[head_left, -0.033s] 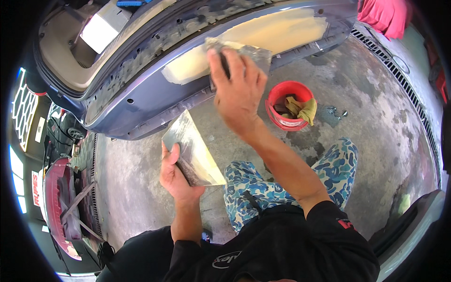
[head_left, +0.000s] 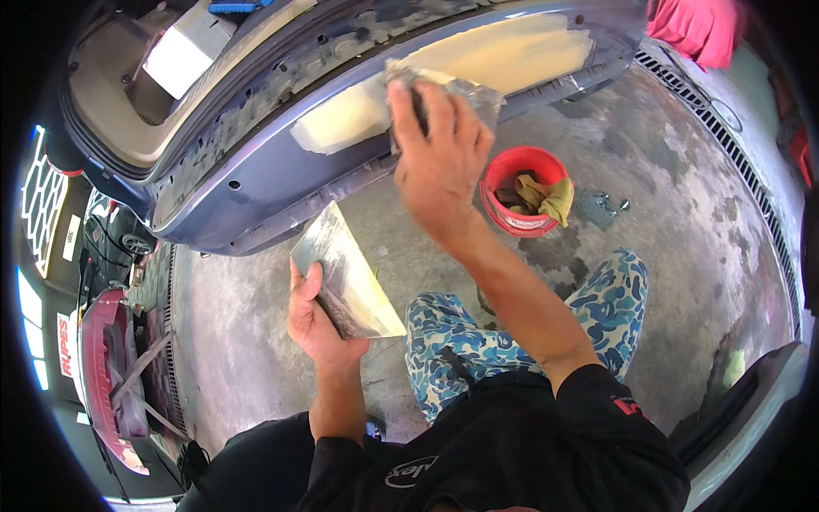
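Observation:
My left hand grips a flat metal plate, thumb on top. Yellowish putty coats the plate's right edge. My right hand presses a wide metal putty spreader at the blue-grey car body panel, fingers spread over its back. Two patches of cream putty show on the panel: a short one left of the spreader and a longer one to its right. The spreader and fingers hide the stretch between them, so the exact contact of its edge is not visible.
A red bucket with a yellow cloth over its rim stands on the concrete floor, right of my forearm. A drain grate runs along the right. A dark red bumper rests on a stand at left. A white box sits upper left.
My right hand and the spreader have slid a little to the right and slightly down along the panel. The plate in my left hand stays nearly where it was.

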### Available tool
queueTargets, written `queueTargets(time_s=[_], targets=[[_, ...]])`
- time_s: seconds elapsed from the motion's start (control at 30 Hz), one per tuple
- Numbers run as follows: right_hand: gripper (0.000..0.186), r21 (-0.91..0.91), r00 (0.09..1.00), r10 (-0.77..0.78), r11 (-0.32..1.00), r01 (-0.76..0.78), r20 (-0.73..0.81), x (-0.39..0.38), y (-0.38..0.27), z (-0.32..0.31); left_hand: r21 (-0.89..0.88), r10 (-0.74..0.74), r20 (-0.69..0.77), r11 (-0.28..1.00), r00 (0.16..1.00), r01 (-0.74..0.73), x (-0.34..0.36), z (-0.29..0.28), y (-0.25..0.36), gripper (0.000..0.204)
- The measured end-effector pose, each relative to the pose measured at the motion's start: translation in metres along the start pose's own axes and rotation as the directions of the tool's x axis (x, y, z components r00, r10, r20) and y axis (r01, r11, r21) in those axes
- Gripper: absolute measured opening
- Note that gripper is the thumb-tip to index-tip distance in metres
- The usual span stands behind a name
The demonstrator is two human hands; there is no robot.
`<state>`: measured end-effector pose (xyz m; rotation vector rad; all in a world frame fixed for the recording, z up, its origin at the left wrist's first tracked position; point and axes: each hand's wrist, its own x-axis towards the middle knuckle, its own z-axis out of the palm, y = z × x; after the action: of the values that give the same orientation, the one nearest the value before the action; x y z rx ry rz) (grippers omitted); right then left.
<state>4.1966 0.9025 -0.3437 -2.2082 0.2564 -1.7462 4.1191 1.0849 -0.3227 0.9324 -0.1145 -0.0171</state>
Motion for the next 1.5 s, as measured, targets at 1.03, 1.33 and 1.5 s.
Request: queueTargets(time_s=[1.03, 1.33, 1.5], targets=[[0.046, -0.190, 0.989, 0.134, 0.971, -0.143, -0.059, 0.071, 0.135, -0.066, 0.030, -0.037, 0.045, 0.999, 0.998, 0.036, 0.018, 0.045, -0.024, 0.038], [0.037, 0.532, 0.522, 0.193, 0.000, -0.847, 0.831, -0.004, 0.197, -0.129, 0.236, -0.567, 0.406, 0.822, 0.717, 0.518, 0.030, 0.122, -0.115, 0.047], [0.059, 0.284, 0.526, 0.270, 0.603, -0.746, 0.807, 0.014, 0.241, -0.143, 0.147, -0.406, 0.333, 0.914, 0.851, 0.379, 0.039, 0.129, -0.115, 0.038]])
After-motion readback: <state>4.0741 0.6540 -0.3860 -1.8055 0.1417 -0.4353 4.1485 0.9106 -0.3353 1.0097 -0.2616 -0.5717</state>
